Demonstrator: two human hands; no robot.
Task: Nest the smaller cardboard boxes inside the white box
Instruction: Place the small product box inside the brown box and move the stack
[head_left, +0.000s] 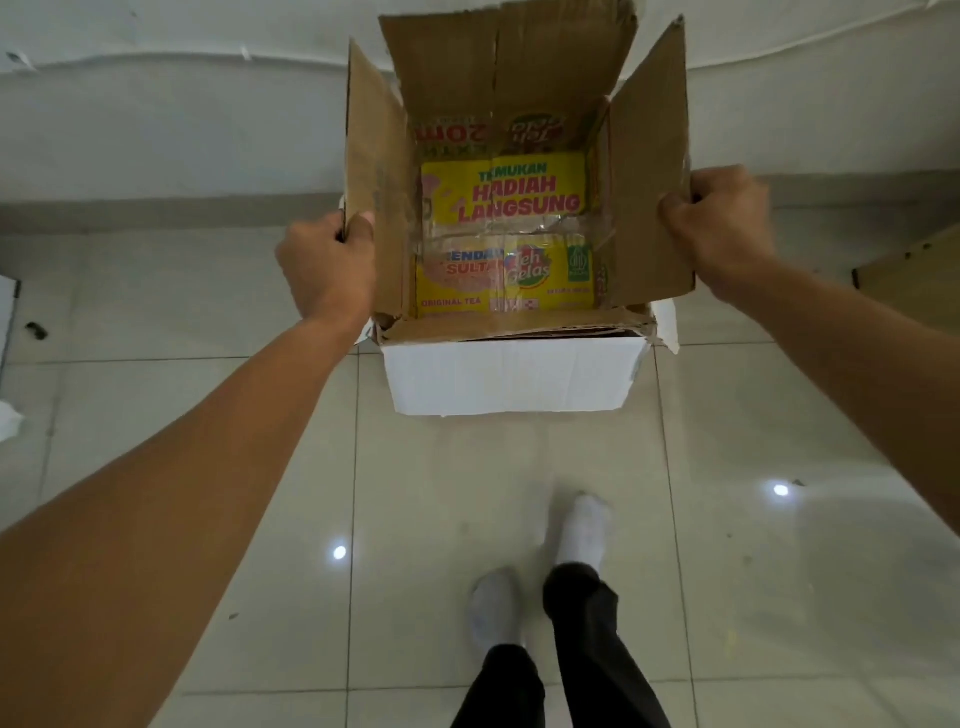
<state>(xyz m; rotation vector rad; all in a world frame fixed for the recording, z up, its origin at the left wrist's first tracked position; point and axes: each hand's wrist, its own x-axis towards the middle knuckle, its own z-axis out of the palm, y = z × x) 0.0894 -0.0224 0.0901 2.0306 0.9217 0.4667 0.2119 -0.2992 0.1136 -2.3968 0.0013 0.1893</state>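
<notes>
A white box (511, 379) with brown inner walls stands open in front of me, its flaps up. Inside it lies a yellow printed tea carton (506, 234) with clear tape across it, flat on the bottom. My left hand (330, 265) grips the white box's left flap (371, 171). On the opposite side, my right hand (719, 228) grips the right flap (652, 171). Whether the box rests on the floor or hangs lifted cannot be told.
Glossy pale floor tiles (441, 519) spread below, with my feet in white socks (582, 530) near the bottom centre. A white wall (182, 104) runs behind the box. A brown cardboard corner (914, 275) shows at the right edge.
</notes>
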